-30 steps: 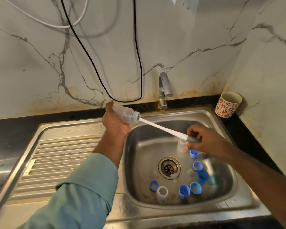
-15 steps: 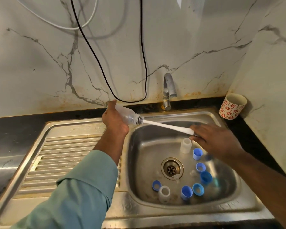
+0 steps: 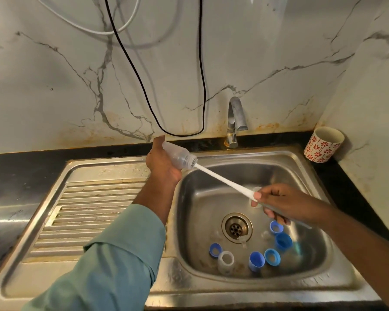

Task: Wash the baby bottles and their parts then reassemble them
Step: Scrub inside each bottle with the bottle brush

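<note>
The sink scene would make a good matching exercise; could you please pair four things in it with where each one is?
Things:
1. baby bottle
2. brush handle
3. patterned cup
4. blue caps

Places:
A. on the counter in the right corner
B. gripped in the left hand
C. lying in the sink basin
D. pinched in the right hand

Pairs: 1-B, 2-D, 3-A, 4-C

Left hand [image 3: 163, 162] raised, fingers curled round something, thumb up; right hand [image 3: 276, 202] lower, fingers pinching a thin handle, forearm bare.
</note>
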A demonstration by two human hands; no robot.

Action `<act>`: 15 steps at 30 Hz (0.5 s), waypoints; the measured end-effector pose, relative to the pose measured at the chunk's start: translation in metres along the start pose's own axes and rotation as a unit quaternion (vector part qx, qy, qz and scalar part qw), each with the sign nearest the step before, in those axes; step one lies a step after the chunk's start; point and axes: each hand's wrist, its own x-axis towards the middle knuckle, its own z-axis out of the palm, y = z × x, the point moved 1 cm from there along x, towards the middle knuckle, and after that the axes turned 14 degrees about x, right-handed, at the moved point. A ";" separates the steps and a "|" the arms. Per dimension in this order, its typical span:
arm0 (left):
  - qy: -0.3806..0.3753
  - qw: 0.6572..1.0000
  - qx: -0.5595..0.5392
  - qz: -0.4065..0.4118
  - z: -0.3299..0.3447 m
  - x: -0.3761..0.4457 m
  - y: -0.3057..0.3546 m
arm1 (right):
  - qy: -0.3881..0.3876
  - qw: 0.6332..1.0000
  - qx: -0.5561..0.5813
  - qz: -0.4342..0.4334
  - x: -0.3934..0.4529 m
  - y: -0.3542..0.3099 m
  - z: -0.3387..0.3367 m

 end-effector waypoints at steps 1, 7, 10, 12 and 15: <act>0.001 1.000 0.001 0.001 -0.001 0.001 0.000 | -0.003 1.000 -0.005 0.004 0.002 0.001 0.002; -0.020 1.000 -0.023 0.000 -0.004 -0.005 0.002 | 0.087 0.995 0.020 0.033 0.000 -0.018 -0.012; -0.053 0.998 -0.015 0.013 -0.006 -0.008 0.004 | -0.039 0.980 0.171 0.098 0.002 -0.011 -0.005; -0.033 0.999 -0.016 0.008 -0.008 -0.007 0.006 | 0.086 0.994 -0.072 0.014 0.000 -0.008 -0.008; -0.015 1.000 -0.009 -0.001 -0.010 -0.013 0.008 | 0.107 0.991 0.012 0.082 -0.005 -0.025 -0.018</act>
